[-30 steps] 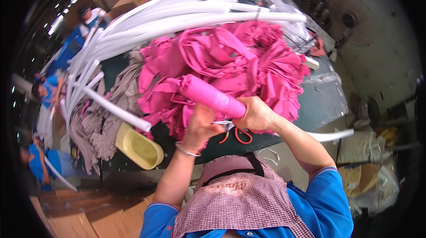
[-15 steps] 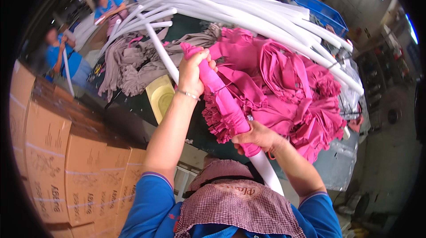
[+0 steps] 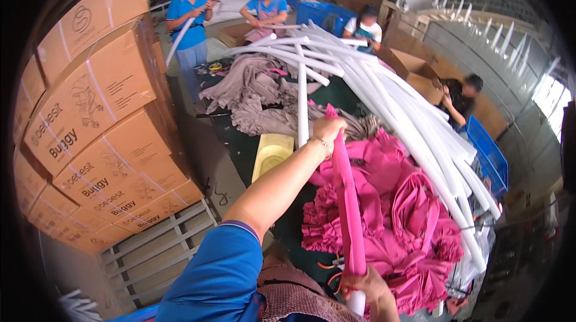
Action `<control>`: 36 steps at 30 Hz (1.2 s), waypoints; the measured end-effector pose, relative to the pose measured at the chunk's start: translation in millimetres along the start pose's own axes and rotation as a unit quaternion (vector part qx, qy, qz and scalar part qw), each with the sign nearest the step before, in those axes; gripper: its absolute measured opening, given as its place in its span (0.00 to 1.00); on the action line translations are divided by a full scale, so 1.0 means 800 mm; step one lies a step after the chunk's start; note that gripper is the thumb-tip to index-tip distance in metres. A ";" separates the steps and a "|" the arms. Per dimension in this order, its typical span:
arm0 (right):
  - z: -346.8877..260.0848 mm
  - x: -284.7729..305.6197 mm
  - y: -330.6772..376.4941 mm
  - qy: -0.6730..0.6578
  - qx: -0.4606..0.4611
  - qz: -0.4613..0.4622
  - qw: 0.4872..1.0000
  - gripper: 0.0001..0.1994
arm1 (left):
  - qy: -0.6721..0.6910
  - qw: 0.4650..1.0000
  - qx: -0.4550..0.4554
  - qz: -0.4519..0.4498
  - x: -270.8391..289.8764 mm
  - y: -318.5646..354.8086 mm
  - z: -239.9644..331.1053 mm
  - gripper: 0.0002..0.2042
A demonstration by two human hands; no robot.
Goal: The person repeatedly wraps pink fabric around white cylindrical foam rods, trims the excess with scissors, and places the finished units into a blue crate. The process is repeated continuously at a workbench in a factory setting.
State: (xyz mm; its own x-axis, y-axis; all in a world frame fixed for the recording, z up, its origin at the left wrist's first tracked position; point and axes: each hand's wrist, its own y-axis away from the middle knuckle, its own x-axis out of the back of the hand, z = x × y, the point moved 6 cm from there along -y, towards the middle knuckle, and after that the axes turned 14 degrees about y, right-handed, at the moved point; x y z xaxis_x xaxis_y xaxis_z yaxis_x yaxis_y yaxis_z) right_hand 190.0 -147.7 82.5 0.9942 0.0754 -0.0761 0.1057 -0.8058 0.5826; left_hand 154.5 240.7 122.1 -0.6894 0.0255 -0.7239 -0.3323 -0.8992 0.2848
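Observation:
A long pink fabric sleeve (image 3: 348,202) covers a white foam tube (image 3: 356,304), whose bare end sticks out below it. My left hand (image 3: 329,131) is closed round the sleeve's far end, my arm stretched out. Close to my body, my right hand (image 3: 367,287) wraps round the near end, where the fabric stops. Between the hands the fabric lies fairly smooth along the tube. Beside and under it a heap of pink fabric pieces (image 3: 414,226) spreads over the table (image 3: 240,145). Another white tube (image 3: 302,103) points toward my left hand.
White tubes (image 3: 396,100) lie piled along the table's far and right side. Grey-brown fabric (image 3: 252,82) and a yellow tray (image 3: 273,153) are at the left. Cardboard boxes (image 3: 108,160) stand stacked on a pallet (image 3: 162,253). Several people work around, with blue crates (image 3: 489,154) nearby.
The view has swung left. My hands are farther apart, and the pink sleeve, bunched near its lower part before, now stretches longer and smoother between them.

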 end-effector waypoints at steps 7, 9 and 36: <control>0.023 -0.008 -0.032 -0.024 -0.049 -0.015 0.998 0.10 | 0.033 0.999 0.021 -0.017 0.112 0.007 -0.027 0.11; 0.024 -0.001 -0.046 -0.031 -0.039 -0.009 0.999 0.10 | 0.074 0.989 0.091 -0.086 0.108 0.021 -0.051 0.15; -0.083 0.027 -0.139 -0.046 0.091 0.003 0.995 0.19 | -0.001 0.996 0.067 -0.066 0.050 0.104 -0.096 0.08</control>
State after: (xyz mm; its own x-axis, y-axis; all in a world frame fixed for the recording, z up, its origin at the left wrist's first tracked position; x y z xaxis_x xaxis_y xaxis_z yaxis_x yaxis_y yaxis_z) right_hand 200.4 -17.4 69.5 0.9880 0.0230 -0.1528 0.0870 -0.8999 0.4273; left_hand 148.9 133.4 68.9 -0.6355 0.1410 -0.7592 -0.5030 -0.8216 0.2684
